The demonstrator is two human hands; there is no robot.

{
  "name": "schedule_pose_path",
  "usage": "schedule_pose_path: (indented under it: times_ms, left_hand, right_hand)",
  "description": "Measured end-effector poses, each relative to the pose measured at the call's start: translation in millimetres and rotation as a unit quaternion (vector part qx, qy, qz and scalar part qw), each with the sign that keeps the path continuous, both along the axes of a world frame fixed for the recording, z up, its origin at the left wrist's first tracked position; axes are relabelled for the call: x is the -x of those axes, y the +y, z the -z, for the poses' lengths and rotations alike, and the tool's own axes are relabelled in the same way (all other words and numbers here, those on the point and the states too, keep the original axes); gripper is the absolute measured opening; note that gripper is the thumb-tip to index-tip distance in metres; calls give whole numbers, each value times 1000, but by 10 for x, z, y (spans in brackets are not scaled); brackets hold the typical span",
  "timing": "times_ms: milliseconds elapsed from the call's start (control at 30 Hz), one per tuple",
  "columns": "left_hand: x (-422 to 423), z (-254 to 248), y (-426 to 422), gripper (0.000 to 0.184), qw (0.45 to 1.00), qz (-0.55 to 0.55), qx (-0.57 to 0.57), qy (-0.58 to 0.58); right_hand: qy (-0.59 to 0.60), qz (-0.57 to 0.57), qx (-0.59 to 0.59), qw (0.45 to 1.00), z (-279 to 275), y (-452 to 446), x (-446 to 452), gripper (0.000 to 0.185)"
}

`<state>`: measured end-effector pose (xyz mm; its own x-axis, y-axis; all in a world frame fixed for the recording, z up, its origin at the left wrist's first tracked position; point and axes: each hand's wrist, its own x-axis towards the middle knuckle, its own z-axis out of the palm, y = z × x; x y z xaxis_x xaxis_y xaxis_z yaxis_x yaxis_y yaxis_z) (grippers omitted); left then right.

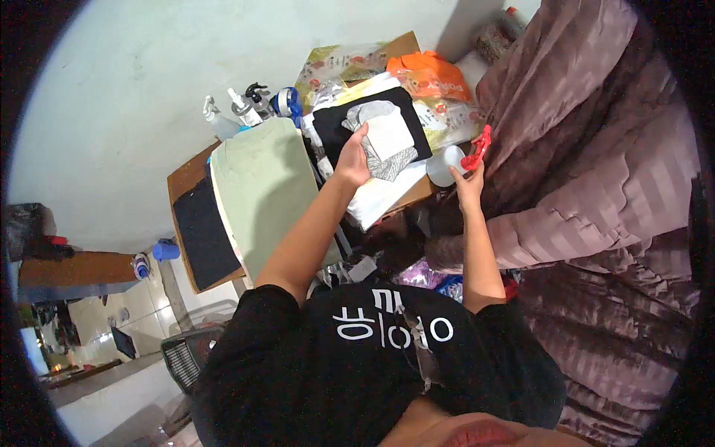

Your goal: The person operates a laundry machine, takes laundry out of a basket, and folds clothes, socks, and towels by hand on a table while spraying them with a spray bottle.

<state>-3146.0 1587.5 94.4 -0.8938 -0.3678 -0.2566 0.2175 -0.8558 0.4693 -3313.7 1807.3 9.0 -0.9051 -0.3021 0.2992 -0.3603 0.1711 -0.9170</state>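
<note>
Shirt (357, 357) in black, with white letters, fills my view at 6 o'clock, and both bare arms reach out from it. Left hand (353, 159) is near 12 o'clock, at the near-left edge of a small folded pile, where it touches a grey cloth (393, 164). Its fingers are partly hidden against this cloth, so I cannot tell how far they are closed. A white folded cloth (390, 135) lies on top of the grey one, and under them is a black cloth (415, 123), with white fabric (381, 200) below.

At 2 o'clock I have the right hand (469, 186) closed around a spray bottle (445, 166). The fingers wrap it near its red spray head (477, 149), and the bottle is tilted, beside the pile.

Between 9 and 10 o'clock I see a pale green cover (268, 186), and beyond its left side a dark cloth (202, 235) on a brown board (186, 173). A striped purple curtain (588, 171) hangs in folds from 2 to 4 o'clock.

Farther, an orange bag (428, 73) is at 1 o'clock, and several bottles (243, 109) stand by the wall (171, 67), between 10 and 11 o'clock.
</note>
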Motion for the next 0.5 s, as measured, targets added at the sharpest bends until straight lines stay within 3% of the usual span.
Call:
schedule_pose_path:
  times_ms: [67,100,133,200,300,333,400,500]
  left_hand:
    - [-41,5,-24,45,998,38,-41,-4]
    - [-43,120,-44,49,999,44,-5,15]
    - [-22,309,-72,54,998,49,32,36]
    - [9,377,-94,63,992,48,105,41]
    - [-80,335,-3,74,977,50,205,-11]
    - [-97,338,-3,75,968,63,241,-21]
    - [-99,404,-33,77,956,83,282,-7]
    - [-163,127,22,72,977,61,195,-55]
  right_hand:
    - [-67,66,-104,990,25,129,-118,56]
    - [-99,98,-153,978,35,182,-190,50]
    - [-76,87,-170,979,84,235,-322,31]
    - [-102,-31,-100,989,105,189,-575,18]
    - [-346,-162,78,921,-470,-298,-876,34]
    - [-371,-169,90,909,-592,-457,-865,43]
    - [-384,-179,58,904,-480,-770,-681,45]
    - [-386,-214,38,896,-506,-915,-636,39]
